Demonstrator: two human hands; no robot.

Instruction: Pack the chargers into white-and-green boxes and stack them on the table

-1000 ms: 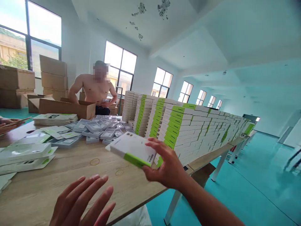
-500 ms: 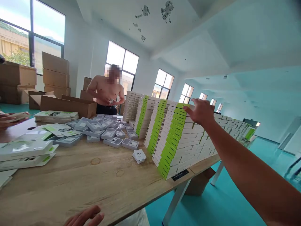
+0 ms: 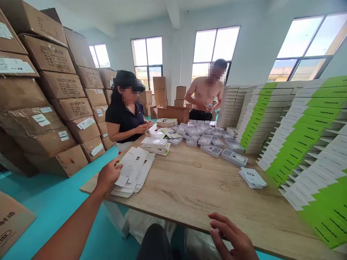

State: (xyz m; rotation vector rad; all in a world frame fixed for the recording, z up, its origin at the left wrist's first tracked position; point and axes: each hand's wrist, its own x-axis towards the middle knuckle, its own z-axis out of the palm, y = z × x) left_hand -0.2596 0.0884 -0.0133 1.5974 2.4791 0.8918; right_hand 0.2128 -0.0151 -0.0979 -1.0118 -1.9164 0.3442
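Observation:
My left hand (image 3: 108, 176) is at the table's left side, its fingers closed on the edge of a flattened white box (image 3: 132, 162). That box lies at the top of a pile of flattened boxes (image 3: 143, 173). Low over the front edge of the table, my right hand (image 3: 231, 236) has its fingers apart and holds nothing. Beyond it to the right rests a small stack of white cards (image 3: 252, 178). Tall stacks of white and green boxes (image 3: 306, 135) stand at the right.
Grey plastic trays (image 3: 211, 150) lie heaped mid-table. Two finished-looking white boxes (image 3: 155, 143) sit near a seated co-worker (image 3: 126, 115) in a dark cap. Another person (image 3: 204, 94) stands at the far side behind an open carton (image 3: 173, 113). Large cartons (image 3: 59, 86) are piled at left.
The view has swung left. My right hand has come off the top of the box stack and down to the table's front edge. My left hand has reached the flattened boxes.

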